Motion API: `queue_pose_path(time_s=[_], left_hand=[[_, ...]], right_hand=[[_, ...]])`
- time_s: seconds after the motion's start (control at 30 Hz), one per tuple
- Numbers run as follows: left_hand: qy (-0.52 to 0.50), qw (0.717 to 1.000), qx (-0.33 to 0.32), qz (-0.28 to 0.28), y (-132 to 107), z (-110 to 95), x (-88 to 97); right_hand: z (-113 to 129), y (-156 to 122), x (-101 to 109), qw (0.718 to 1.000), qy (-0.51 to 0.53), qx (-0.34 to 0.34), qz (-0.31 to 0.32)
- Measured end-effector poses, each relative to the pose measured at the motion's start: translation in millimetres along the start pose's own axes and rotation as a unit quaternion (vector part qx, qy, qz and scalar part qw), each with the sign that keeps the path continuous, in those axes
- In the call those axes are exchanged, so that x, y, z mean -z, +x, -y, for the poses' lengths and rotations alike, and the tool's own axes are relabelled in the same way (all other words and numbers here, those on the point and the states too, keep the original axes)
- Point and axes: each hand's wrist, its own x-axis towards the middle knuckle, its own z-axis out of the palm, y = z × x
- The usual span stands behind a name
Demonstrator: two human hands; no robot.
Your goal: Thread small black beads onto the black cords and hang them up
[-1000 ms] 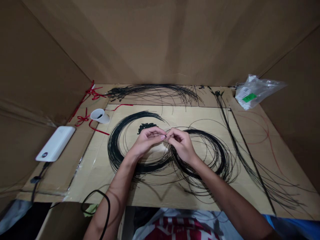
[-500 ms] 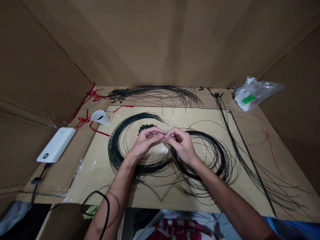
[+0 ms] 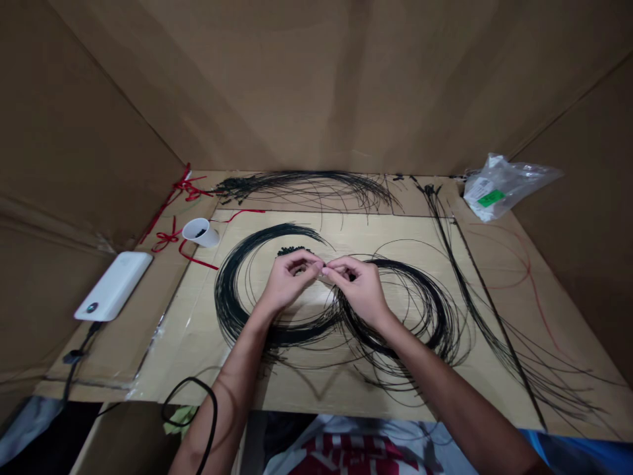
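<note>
My left hand point(image 3: 295, 277) and my right hand point(image 3: 359, 284) meet fingertip to fingertip above the middle of the board. Both are closed in a pinch; whatever sits between the fingertips is too small and dark to name. Behind my left hand lies a pile of small black pieces point(image 3: 291, 251), partly covered by the fingers. A thick loop of dark strands point(image 3: 228, 284) curves round on the left, under my left forearm. To the right, a second coil of thin black strands point(image 3: 438, 303) lies below my right hand and wrist.
A white cup point(image 3: 208, 234) holding dark bits leans at the left, near red ribbons point(image 3: 168, 237). A white power bank point(image 3: 115, 284) with a cable lies further left. More dark strands point(image 3: 316, 181) run along the back; another bundle point(image 3: 457, 270) and a plastic bag point(image 3: 494, 191) are right.
My fingertips have shifted slightly and my left hand has moved a little to the left. Both hands stay pinched together; the coils and other things lie as before.
</note>
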Motion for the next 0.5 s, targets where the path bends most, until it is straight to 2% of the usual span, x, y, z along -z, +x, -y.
queue_pose_path(time_s=[0.13, 0.3, 0.37, 0.5], left_hand=[[0.014, 1.0, -0.014, 0.001, 1, 1, 0.4], [0.011, 1.0, -0.014, -0.015, -1, -4, -1.0], [0.001, 0.999, -0.009, -0.04, -1, -7, 0.1], [-0.01, 0.992, -0.006, -0.124, 2, -9, 8.2]], right_hand=[[0, 0, 0, 1.0, 0.017, -0.012, 0.012], [4, 0, 2, 0.999, -0.025, 0.027, 0.027], [6, 1, 4, 0.998, -0.041, 0.041, 0.034], [10, 3, 5, 0.995, -0.053, 0.059, 0.053]])
